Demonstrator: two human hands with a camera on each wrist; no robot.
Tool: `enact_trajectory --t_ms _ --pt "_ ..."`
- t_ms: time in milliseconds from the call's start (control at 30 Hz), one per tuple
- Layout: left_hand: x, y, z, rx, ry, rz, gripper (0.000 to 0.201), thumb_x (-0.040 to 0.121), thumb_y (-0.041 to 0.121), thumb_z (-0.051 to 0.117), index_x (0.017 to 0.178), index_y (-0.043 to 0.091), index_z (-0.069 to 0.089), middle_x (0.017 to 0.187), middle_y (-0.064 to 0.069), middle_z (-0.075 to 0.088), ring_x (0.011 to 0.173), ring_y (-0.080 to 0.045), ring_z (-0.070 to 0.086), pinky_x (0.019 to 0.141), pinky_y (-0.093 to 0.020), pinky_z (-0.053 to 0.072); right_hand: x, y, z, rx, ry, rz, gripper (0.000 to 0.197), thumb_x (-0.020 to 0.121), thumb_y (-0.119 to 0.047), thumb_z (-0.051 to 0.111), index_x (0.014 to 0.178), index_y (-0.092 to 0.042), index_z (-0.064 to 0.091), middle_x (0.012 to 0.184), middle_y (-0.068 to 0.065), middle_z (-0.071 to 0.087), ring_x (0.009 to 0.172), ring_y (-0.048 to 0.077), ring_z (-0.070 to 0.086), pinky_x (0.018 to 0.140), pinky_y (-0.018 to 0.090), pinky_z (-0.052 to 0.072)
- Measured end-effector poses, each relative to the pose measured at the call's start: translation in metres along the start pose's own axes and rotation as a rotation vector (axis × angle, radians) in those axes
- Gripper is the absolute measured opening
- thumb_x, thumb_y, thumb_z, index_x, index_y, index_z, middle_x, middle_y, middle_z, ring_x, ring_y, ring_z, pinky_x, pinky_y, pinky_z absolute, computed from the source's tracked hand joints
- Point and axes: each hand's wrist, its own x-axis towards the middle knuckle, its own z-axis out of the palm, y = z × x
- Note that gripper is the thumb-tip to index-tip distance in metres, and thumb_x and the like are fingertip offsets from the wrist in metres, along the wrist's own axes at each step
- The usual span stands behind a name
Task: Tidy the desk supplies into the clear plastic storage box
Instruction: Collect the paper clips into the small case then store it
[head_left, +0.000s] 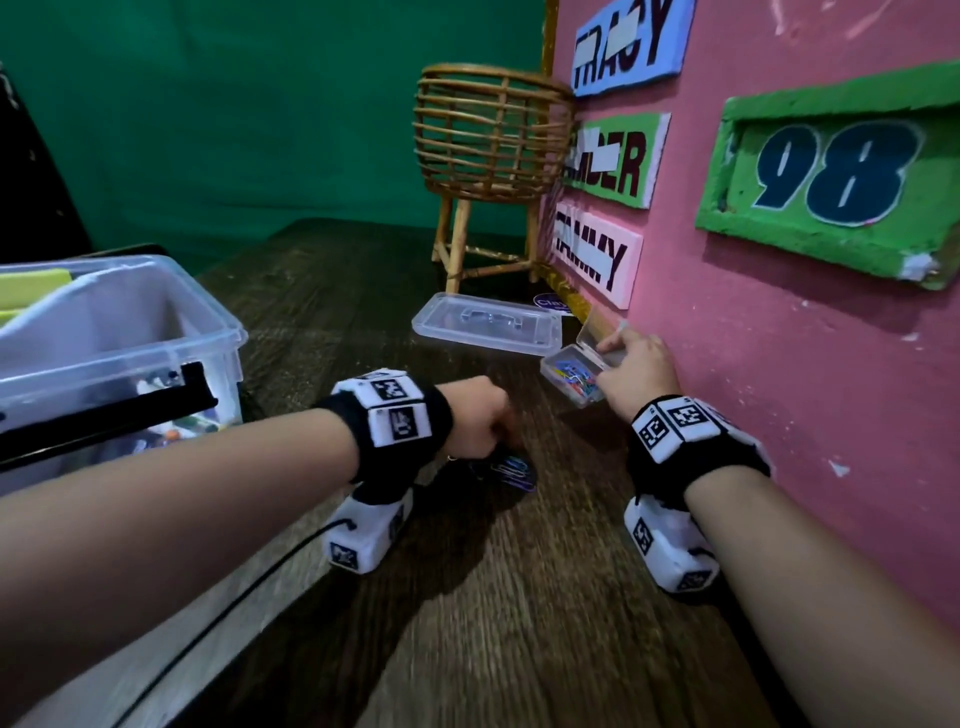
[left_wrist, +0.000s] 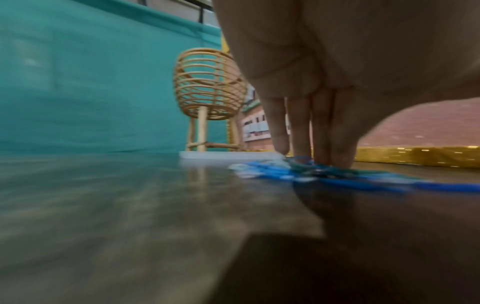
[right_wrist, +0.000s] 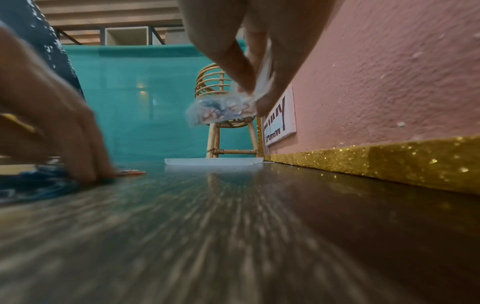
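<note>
A loose pile of coloured paper clips (head_left: 511, 467) lies on the dark wooden table. My left hand (head_left: 491, 434) reaches down onto it, fingers and thumb closing on the clips (left_wrist: 272, 170). My right hand (head_left: 623, 364) holds a small clear case (head_left: 571, 376) of coloured clips, lid up, a little above the table next to the pink board; the right wrist view shows the case (right_wrist: 218, 111) pinched between thumb and fingers. The clear plastic storage box (head_left: 156, 332) stands at the left with supplies inside.
The box's clear lid (head_left: 488, 322) lies flat at the back centre. Behind it stands a rattan basket on legs (head_left: 488, 135). A pink board (head_left: 779, 364) with name signs and a gold glitter base strip (right_wrist: 389, 162) runs along the right. A green cloth hangs behind.
</note>
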Motion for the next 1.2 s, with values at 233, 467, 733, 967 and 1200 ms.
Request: enact_trajectory --t_ms 233,467,733,967,1200 --pt "-0.005 -0.034 -0.002 -0.179 -0.124 -0.334 0.094 0.075 0.066 0.057 0.149 0.023 0.017 0.158 0.0 0.012 0.144 -0.022 0.019 0.118 -0.041 0.022 0.0 -0.001 0.009 -0.031 -0.239 -0.102 0.029 0.077 0.003 0.058 0.096 -0.018 0.064 0.119 0.006 0.057 0.106 0.023 0.056 0.081 0.024 0.044" --pt "-0.013 -0.032 0.004 -0.201 -0.185 -0.246 0.075 0.072 0.057 0.069 0.137 0.029 0.043 0.14 0.006 0.047 0.129 -0.017 0.046 0.108 -0.029 0.037 0.004 0.004 0.014 -0.046 -0.29 -0.125 0.033 0.077 0.008 0.054 0.094 -0.019 0.064 0.122 0.007 0.056 0.109 0.022 0.054 0.091 0.03 0.046" --pt "-0.014 -0.033 0.009 -0.168 -0.207 -0.137 0.095 0.059 0.066 0.07 0.142 0.036 0.033 0.149 0.006 0.032 0.137 -0.016 0.034 0.115 -0.035 0.029 0.008 0.005 0.017 -0.045 -0.303 -0.14 0.035 0.077 0.008 0.054 0.099 -0.017 0.065 0.123 0.006 0.054 0.112 0.022 0.053 0.089 0.027 0.045" --pt "-0.015 -0.03 0.003 -0.207 -0.063 -0.1 0.036 0.079 0.027 0.072 0.114 0.027 0.067 0.115 -0.001 0.061 0.097 -0.009 0.054 0.082 -0.018 0.04 0.005 0.004 0.015 -0.028 -0.357 -0.155 0.035 0.078 0.01 0.054 0.099 -0.015 0.067 0.113 0.004 0.062 0.098 0.015 0.052 0.079 0.019 0.037" --pt "-0.009 -0.028 0.001 -0.189 0.082 -0.106 0.02 0.083 0.016 0.066 0.102 0.017 0.07 0.104 0.0 0.069 0.085 -0.003 0.052 0.075 -0.015 0.04 0.006 0.004 0.017 0.037 -0.461 -0.148 0.036 0.075 0.011 0.06 0.093 -0.019 0.069 0.102 -0.001 0.059 0.101 0.019 0.058 0.09 0.035 0.051"
